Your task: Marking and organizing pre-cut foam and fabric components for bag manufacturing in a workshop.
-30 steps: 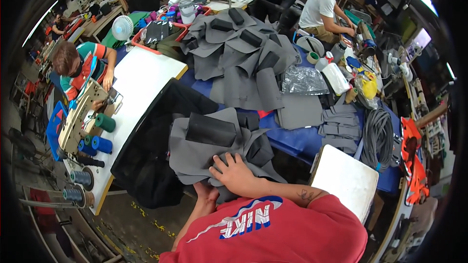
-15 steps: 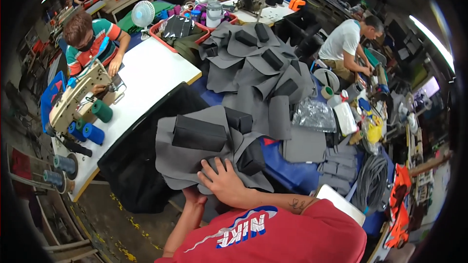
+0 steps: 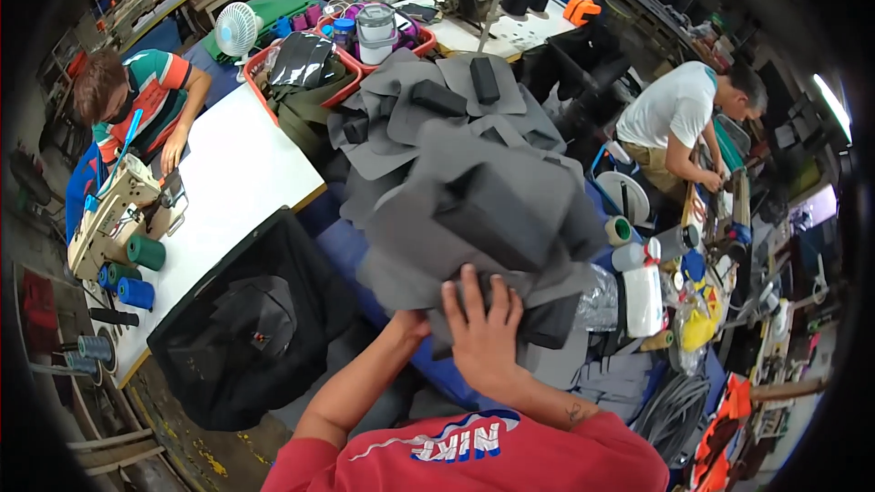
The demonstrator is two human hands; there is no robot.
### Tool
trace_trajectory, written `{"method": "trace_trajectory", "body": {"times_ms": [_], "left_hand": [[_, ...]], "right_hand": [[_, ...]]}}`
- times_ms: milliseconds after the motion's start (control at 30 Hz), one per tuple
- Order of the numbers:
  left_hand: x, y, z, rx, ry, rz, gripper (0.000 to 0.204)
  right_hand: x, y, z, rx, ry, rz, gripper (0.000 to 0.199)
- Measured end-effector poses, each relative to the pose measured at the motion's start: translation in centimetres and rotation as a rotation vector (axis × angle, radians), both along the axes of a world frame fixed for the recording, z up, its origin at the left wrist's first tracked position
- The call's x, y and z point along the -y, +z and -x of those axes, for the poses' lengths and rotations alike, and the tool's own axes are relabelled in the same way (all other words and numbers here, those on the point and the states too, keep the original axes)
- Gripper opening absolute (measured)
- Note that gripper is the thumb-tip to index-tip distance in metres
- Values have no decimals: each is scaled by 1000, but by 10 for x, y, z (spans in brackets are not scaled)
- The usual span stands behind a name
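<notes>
A bundle of grey fabric panels with black box-shaped pockets [image 3: 483,205] is held out in front of me, blurred by motion. My left hand [image 3: 410,323] grips it at the near left edge from below; its fingers are hidden under the fabric. On top of the near edge lies my right hand [image 3: 483,333], its fingers spread and stretched out against the grey cloth. Just beyond the bundle rests a large pile of similar grey panels with black pockets [image 3: 442,96].
A black fabric container [image 3: 246,337] stands at left, beside a white sewing table [image 3: 237,155] where a person works. Red baskets [image 3: 351,82] and fans [image 3: 237,32] are behind. At right are a grey cord coil [image 3: 670,419], bottles [image 3: 643,287] and another person [image 3: 679,123].
Both hands have moved forward and right, carrying the fabric bundle up and toward the large pile. The black container at left, formerly partly covered by the bundle, now shows its inside.
</notes>
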State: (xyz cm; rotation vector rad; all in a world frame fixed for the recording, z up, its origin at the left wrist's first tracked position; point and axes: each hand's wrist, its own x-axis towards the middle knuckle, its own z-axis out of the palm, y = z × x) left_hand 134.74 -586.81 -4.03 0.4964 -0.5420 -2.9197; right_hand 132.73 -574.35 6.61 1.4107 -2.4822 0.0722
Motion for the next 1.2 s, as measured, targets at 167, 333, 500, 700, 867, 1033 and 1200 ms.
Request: {"method": "trace_trajectory", "body": {"times_ms": [167, 333, 500, 700, 867, 1033, 1200], "left_hand": [[-7, -59, 89, 81, -176, -171, 47], [-4, -115, 123, 612, -41, 213, 31], [33, -96, 89, 637, 121, 317, 26], [43, -83, 74, 632, 118, 347, 22], [57, -67, 49, 591, 83, 363, 21], [65, -51, 19, 585, 80, 380, 22], [61, -44, -12, 610, 114, 341, 22]], "right_hand": [[-11, -29, 58, 108, -218, -76, 68], [-59, -196, 127, 234, -383, -287, 91], [-31, -178, 131, 447, -395, -473, 97], [-21, -124, 143, 559, -370, -419, 78], [9, -56, 171, 653, -76, -304, 48], [87, -33, 249, 508, 234, 247, 38], [201, -100, 372, 246, 105, 319, 75]]}}
